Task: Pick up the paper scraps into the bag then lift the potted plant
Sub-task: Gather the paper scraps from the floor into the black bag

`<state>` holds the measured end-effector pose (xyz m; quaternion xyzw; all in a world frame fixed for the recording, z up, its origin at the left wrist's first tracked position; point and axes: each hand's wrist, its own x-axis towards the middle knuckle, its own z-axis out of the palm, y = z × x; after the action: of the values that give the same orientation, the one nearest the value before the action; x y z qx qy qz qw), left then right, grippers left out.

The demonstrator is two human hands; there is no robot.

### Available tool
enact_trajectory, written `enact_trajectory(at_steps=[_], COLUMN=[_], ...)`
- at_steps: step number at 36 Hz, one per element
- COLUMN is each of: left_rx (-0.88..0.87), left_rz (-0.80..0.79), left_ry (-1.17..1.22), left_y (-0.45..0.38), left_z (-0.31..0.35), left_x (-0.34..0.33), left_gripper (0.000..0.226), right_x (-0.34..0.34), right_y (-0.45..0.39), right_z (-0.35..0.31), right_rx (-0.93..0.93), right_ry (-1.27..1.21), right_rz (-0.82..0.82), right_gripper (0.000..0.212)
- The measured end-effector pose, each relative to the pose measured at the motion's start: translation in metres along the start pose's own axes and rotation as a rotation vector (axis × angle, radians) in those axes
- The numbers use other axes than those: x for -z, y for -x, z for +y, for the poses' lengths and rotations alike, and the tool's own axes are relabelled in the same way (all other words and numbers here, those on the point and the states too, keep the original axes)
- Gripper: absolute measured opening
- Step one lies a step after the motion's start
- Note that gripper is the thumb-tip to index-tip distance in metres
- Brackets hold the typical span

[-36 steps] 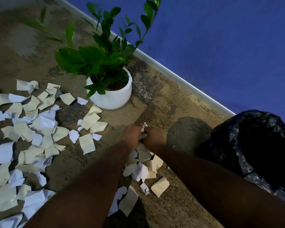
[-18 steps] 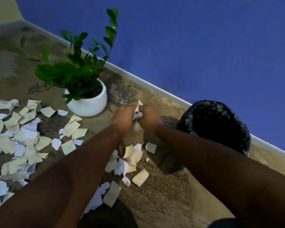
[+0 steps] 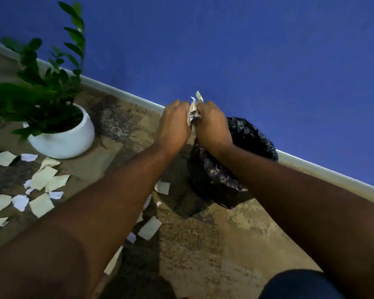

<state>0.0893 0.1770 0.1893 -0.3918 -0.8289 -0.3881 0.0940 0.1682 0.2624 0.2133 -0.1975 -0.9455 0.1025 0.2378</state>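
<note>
A bunch of paper scraps [image 3: 194, 108] is squeezed between my left hand [image 3: 175, 124] and my right hand [image 3: 212, 126], both raised above the floor, just left of the black plastic bag [image 3: 253, 139]. The bag sits on the floor against the wall, and my right wrist hides part of it. A potted plant in a round white pot [image 3: 65, 139] stands at the left. Several white and cream scraps [image 3: 42, 180] lie on the floor in front of the pot, and a few more scraps [image 3: 149, 228] lie under my forearms.
A blue wall with a pale baseboard [image 3: 333, 175] runs diagonally behind the bag. The floor is mottled brown. The plant's green leaves [image 3: 30, 98] spread wide over the pot. A dark knee [image 3: 298, 285] shows at the bottom right.
Both hands lifted the bunch of scraps off the floor and carried it up and to the right, toward the bag. The view swung right, so the plant shifted left.
</note>
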Motion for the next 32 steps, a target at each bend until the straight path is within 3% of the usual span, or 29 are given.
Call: enact_trajectory(at_steps=[4, 8, 14, 16, 19, 22, 25, 28, 32], left_rx=[-0.007, -0.01, -0.029, -0.018, -0.033, -0.069, -0.073, -0.072, -0.111], left_rz=[-0.009, -0.123, -0.307, -0.404, -0.54, -0.583, -0.602, -0.627, -0.61], left_ry=[0.094, 0.191, 0.182, 0.185, 0.124, 0.032, 0.002, -0.037, -0.04], left_y=[0.003, 0.005, 0.013, 0.019, 0.024, 0.025, 0.023, 0.021, 0.019], left_z=[0.031, 0.057, 0.084, 0.087, 0.086, 0.082, 0.077, 0.073, 0.067], left_x=[-0.022, -0.047, -0.079, -0.088, -0.096, -0.1, -0.1, -0.096, -0.083], left_gripper=[0.019, 0.004, 0.028, 0.041, 0.081, 0.109, 0.122, 0.128, 0.116], right_x=[0.02, 0.032, 0.038, 0.039, 0.037, 0.033, 0.032, 0.033, 0.033], right_y=[0.015, 0.026, 0.039, 0.042, 0.044, 0.045, 0.044, 0.042, 0.037], right_z=[0.03, 0.062, 0.102, 0.109, 0.115, 0.118, 0.118, 0.113, 0.097], right_rx=[-0.03, -0.143, -0.257, -0.304, -0.388, -0.455, -0.471, -0.497, -0.44], right_ry=[0.003, 0.075, 0.157, 0.175, 0.177, 0.178, 0.208, 0.236, 0.24], right_rz=[0.025, -0.003, -0.141, -0.208, -0.321, -0.458, -0.535, -0.503, -0.333], right_gripper=[0.011, 0.009, 0.038, 0.035, 0.026, 0.035, 0.041, 0.039, 0.029])
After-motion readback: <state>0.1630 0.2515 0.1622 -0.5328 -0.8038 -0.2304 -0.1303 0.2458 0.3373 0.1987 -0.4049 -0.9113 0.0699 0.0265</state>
